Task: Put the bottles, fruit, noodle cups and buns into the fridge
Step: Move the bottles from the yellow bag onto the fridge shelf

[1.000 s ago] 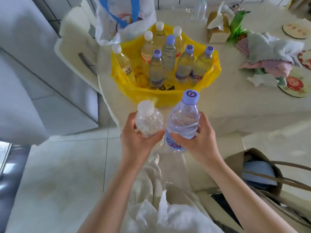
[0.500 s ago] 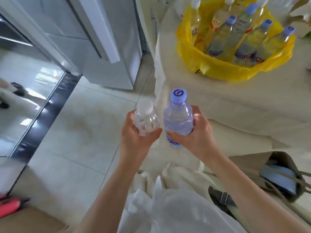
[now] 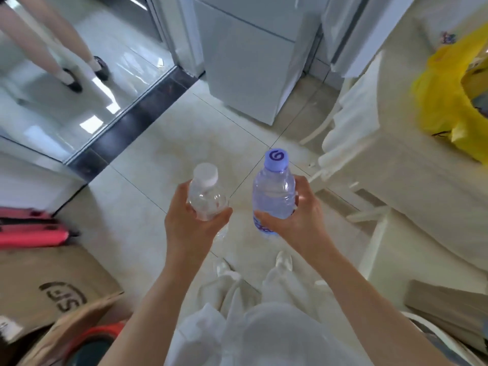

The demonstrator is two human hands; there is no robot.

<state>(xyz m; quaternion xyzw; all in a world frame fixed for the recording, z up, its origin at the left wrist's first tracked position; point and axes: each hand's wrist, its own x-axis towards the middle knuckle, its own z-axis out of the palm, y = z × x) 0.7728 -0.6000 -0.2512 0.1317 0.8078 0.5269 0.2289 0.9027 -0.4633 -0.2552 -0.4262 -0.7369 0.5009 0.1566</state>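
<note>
At the far left, a red case [image 3: 31,228] lies on the floor above a brown cardboard box [image 3: 50,283] printed with dark letters, and another person's legs in dark shoes [image 3: 74,83] stand on the glossy floor beyond a dark threshold strip [image 3: 132,120]. Toward the middle, the left hand [image 3: 190,223] grips a clear bottle with a white cap [image 3: 207,196], fingers curled round its lower body, the bottle tilted slightly and held over the pale floor tiles. Just beside it but not touching, the right hand [image 3: 295,217] grips a taller clear bottle with a lilac cap [image 3: 274,194], upright, thumb across the front above a purple-lettered label. Straight ahead of both bottles, well apart from them, stands the pale grey fridge [image 3: 250,62], its front closed. To the right, a worktop [image 3: 412,167] draped in a cream cloth carries a yellow plastic bag [image 3: 446,101] at its near edge; the bag's contents are too blurred to tell.
</note>
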